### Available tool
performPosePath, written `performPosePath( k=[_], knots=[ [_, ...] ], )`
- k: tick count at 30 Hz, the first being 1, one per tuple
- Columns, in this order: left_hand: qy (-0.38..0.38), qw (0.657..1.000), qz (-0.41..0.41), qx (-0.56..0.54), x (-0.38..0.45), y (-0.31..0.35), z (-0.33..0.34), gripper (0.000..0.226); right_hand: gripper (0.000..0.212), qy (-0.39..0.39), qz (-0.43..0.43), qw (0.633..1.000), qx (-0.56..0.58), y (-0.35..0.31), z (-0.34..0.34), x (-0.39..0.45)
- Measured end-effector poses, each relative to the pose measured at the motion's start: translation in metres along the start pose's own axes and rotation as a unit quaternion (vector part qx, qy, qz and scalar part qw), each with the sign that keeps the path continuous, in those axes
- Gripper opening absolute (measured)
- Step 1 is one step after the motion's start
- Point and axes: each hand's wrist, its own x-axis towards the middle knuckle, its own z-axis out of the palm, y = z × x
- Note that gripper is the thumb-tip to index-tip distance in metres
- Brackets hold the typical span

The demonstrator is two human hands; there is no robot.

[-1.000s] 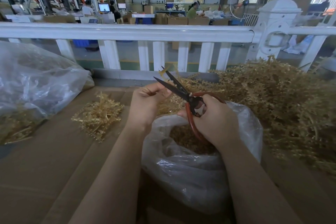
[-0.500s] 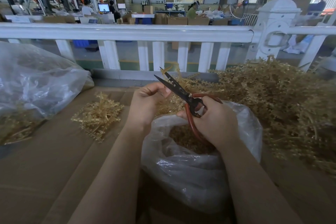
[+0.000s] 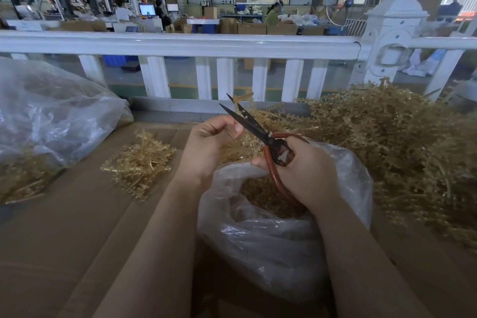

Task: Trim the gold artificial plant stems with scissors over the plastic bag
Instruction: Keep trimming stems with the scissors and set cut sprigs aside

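My right hand (image 3: 302,170) grips the red handles of black-bladed scissors (image 3: 247,121), whose blades stand apart and point up and to the left. My left hand (image 3: 209,142) pinches a gold plant stem (image 3: 241,99); its tip sticks up between the blade tips. Both hands hover over a clear plastic bag (image 3: 271,245) that holds gold trimmings. Most of the stem is hidden behind my left hand.
A big heap of gold stems (image 3: 387,142) fills the right of the cardboard-covered table (image 3: 64,240). A small pile of stems (image 3: 139,162) lies left of my hands. A large clear bag (image 3: 51,116) sits far left. A white railing (image 3: 180,45) runs behind.
Hands and scissors have barely shifted; the blades stay apart around the stem tip.
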Motion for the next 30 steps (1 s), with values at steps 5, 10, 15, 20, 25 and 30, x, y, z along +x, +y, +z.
performPosePath(
  k=[5, 10, 15, 20, 25, 30],
  knots=[
    [-0.014, 1.000, 0.012, 0.016, 0.0001, 0.0003, 0.0006, 0.015, 0.056, -0.008, 0.001, 1.000, 0.010, -0.0015, -0.0014, 0.0000],
    [-0.027, 0.999, 0.009, 0.025, 0.0004, -0.0003, 0.0010, 0.012, 0.061, -0.009, 0.005, 1.000, 0.020, -0.0029, -0.0018, -0.0002],
    [-0.034, 0.999, 0.011, 0.022, 0.0000, -0.0020, 0.0043, 0.012, 0.065, 0.002, 0.012, 1.000, 0.022, -0.0037, -0.0022, 0.0005],
    [-0.027, 0.999, 0.010, 0.025, 0.0003, -0.0025, 0.0042, 0.016, 0.064, 0.009, 0.011, 1.000, 0.027, -0.0028, -0.0018, -0.0007],
    [-0.012, 1.000, 0.008, 0.023, 0.0005, -0.0027, 0.0057, 0.013, 0.059, 0.008, 0.003, 1.000, 0.015, -0.0037, -0.0017, 0.0000],
    [0.039, 0.999, -0.009, -0.006, 0.0021, -0.0034, 0.0046, 0.007, 0.068, -0.008, 0.011, 1.000, 0.015, -0.0004, 0.0021, 0.0014]
  ],
)
